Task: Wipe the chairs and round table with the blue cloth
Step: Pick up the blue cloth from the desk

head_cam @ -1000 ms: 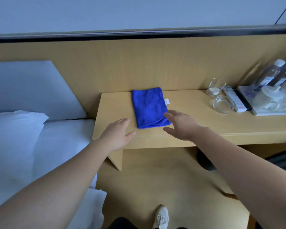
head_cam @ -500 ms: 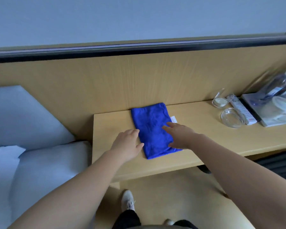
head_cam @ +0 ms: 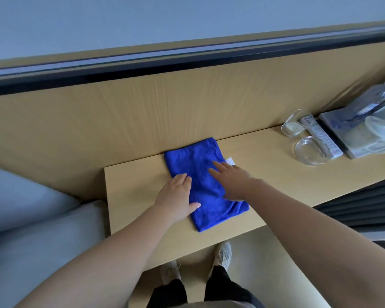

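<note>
the blue cloth lies folded into a long rectangle on the pale wooden desk, its far end close to the wood wall panel and its near end short of the desk's front edge. a small white tag sticks out from its right side. both hands rest on it and neither grasps it: the left hand lies flat over the cloth's left edge, fingers straight and thumb stretched onto the fabric, while the right hand lies palm down on the right half, fingers extended toward the wall. further right on the desk, well apart from the cloth, sit a clear glass dish, a white remote control just beside it, and a drinking glass near the panel. past those, a tray holds clear bottles and cups, all blurred. white bedding meets the desk's left end, and two pale shoes show on the floor below.
</note>
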The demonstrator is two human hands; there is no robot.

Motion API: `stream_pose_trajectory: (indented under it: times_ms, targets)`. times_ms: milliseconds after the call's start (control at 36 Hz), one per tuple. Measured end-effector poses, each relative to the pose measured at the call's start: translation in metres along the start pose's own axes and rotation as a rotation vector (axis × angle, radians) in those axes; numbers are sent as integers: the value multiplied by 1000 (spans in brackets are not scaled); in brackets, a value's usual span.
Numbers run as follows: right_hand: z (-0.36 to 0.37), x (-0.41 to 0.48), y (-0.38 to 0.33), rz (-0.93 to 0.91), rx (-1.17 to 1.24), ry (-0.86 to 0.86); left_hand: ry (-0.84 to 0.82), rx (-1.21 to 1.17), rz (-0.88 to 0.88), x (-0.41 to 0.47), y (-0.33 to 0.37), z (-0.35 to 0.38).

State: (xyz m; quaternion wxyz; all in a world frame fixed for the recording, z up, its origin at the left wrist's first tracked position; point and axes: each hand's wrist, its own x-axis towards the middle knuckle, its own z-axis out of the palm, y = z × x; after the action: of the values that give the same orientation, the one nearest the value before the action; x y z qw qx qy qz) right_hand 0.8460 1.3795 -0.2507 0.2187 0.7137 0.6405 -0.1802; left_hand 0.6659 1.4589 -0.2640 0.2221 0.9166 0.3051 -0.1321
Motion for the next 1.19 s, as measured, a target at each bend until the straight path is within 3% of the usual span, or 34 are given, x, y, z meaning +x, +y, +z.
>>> stream_pose_trajectory:
  times_ms: [222, 500, 750, 889, 1084, 1195]
  targets:
    - [22, 27, 6, -18, 1, -56, -29, 4, -55, 16, -3, 14]
    - [20, 29, 2, -55, -90, 28, 23, -47, -78, 20, -5, 25]
    - [28, 2, -2, 123, 234, 6, 40, -191, -58, -9, -8, 32]
    - [28, -31, -1, 247, 563, 39, 80, -207, 10, -27, -16, 20]
    - [27, -88, -11, 408, 789, 307, 96, -270, 168, -38, -5, -6]
    - [22, -130, -24, 453, 879, 428, 16, -451, 211, -44, 22, -17]
